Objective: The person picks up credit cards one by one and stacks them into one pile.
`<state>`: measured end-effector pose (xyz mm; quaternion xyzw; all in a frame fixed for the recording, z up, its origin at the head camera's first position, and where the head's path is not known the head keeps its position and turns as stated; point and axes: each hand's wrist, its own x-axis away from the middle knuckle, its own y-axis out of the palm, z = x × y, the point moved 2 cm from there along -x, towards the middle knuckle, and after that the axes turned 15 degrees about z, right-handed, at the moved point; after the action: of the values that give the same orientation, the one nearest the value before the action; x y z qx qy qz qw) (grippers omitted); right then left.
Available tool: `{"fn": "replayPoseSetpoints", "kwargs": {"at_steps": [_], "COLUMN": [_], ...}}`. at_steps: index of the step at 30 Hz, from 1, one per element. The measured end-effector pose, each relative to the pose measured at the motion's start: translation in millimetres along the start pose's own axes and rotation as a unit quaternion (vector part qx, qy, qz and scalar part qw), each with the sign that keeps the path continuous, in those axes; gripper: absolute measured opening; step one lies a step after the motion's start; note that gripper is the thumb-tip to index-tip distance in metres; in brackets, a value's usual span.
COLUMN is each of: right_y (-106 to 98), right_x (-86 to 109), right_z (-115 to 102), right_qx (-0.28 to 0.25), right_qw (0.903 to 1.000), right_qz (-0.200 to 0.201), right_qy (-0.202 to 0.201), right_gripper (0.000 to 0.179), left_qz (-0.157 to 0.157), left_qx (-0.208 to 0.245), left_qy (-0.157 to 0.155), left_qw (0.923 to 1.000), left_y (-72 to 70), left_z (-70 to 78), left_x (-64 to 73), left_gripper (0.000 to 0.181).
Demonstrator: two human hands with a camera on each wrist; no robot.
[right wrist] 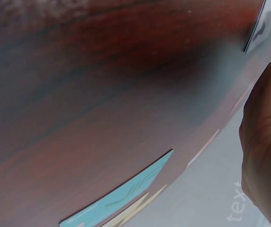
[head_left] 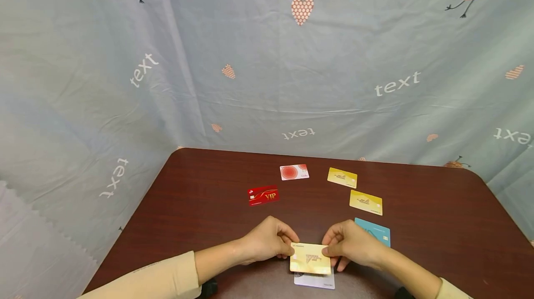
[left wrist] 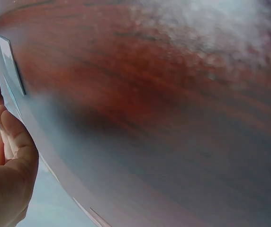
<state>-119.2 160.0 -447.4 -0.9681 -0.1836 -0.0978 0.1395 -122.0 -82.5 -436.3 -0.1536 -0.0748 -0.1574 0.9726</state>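
A pale yellow card (head_left: 309, 264) is held by its two short sides, its printed face toward the head camera. My left hand (head_left: 267, 242) pinches its left edge between thumb and fingers. On the opposite edge, the thumb and fingers of my right hand (head_left: 354, 245) grip it. Below, a whitish card (head_left: 314, 281) lies on the table, partly covered by the yellow card in the head view. A blue card (head_left: 377, 232) lies just beyond my right hand, which hides part of it; the right wrist view shows this blue card (right wrist: 121, 194) flat on the wood.
On the dark wooden table (head_left: 200, 215) lie a red VIP card (head_left: 263, 195), a white card with red circles (head_left: 294, 172), and two yellow cards, one farther back (head_left: 342, 177) and one nearer (head_left: 365, 202). A grey-blue patterned curtain (head_left: 250, 34) hangs around the table's far side.
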Motion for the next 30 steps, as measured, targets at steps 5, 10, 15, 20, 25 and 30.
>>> {"fn": "replayPoseSetpoints", "kwargs": {"at_steps": [5,10,15,20,25,30], "right_y": [0,2,3,3,5,6], "right_x": [3.1,5.6,6.8,8.1,9.0,10.0], "right_z": [3,6,8,10,11,12], "right_qx": [0.003,0.000,0.017,0.037,0.056,0.077], "right_qw": [0.9999,0.9999,0.9997,0.9989,0.9979,0.9963], "right_qz": [-0.004,-0.008,-0.002,0.005,0.009,0.015], "right_qy": [-0.011,-0.010,-0.019,-0.028,-0.030,-0.034], "right_gripper": [0.015,0.010,0.007,0.008,0.009,0.010], "left_qz": [-0.009,-0.015,-0.019,-0.021,-0.018,-0.020], "left_qx": [0.003,0.010,0.006,0.004,0.000,-0.014], "left_qy": [-0.009,-0.019,-0.020,-0.024,-0.026,-0.011], "left_qw": [0.9999,0.9997,0.9996,0.9995,0.9995,0.9997], "left_y": [3.0,6.6,9.5,12.2,14.5,16.4], "left_z": [-1.0,-3.6,-4.6,-6.1,-8.7,-10.0], "left_x": [0.8,0.8,0.7,0.7,1.1,1.8], "left_gripper": [0.017,0.017,0.018,0.018,0.018,0.017]}}
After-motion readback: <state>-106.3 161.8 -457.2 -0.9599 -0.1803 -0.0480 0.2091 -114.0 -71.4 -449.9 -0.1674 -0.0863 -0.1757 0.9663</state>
